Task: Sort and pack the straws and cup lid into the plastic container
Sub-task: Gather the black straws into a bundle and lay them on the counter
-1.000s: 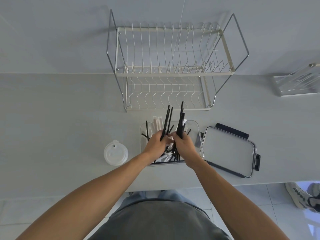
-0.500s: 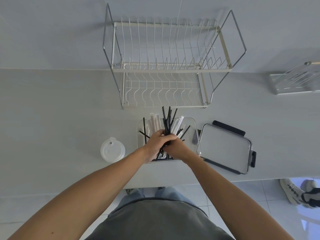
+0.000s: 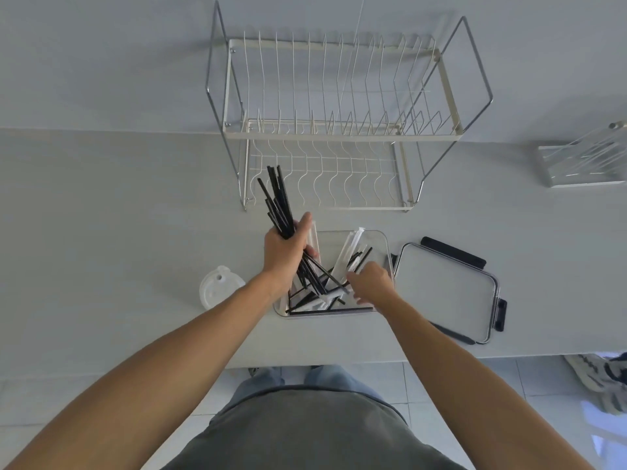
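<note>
Black plastic straws (image 3: 279,201) are now gathered in one bundle in the left hand (image 3: 284,254), which is wrapped around them near their middle — half a second ago both hands were bunched together over the box, and a second ago each hand held its own share. The bundle stands tilted, upper ends fanning toward the wire dish rack (image 3: 339,130), lower ends reaching down into the clear rectangular plastic container (image 3: 385,245). The right hand (image 3: 371,283) has come off the bundle and dipped into the container's right half, fingers loosely curled among the white wrapped straws (image 3: 351,252) and a few stray black ones; whether it already pinches one I cannot tell. I read this as sorting under way: blacks collected in one fist, whites left to be laid tidy. The round white plastic cup lid (image 3: 219,290) lies on the pale counter (image 3: 101,232) just left of the container, not yet packed. The container lid with black clips (image 3: 444,290) lies flat close on the right, so free room is mostly to the left and front — though the counter's near edge runs just beneath the container, and the raised tips sit close to the rack's lower wires.
</note>
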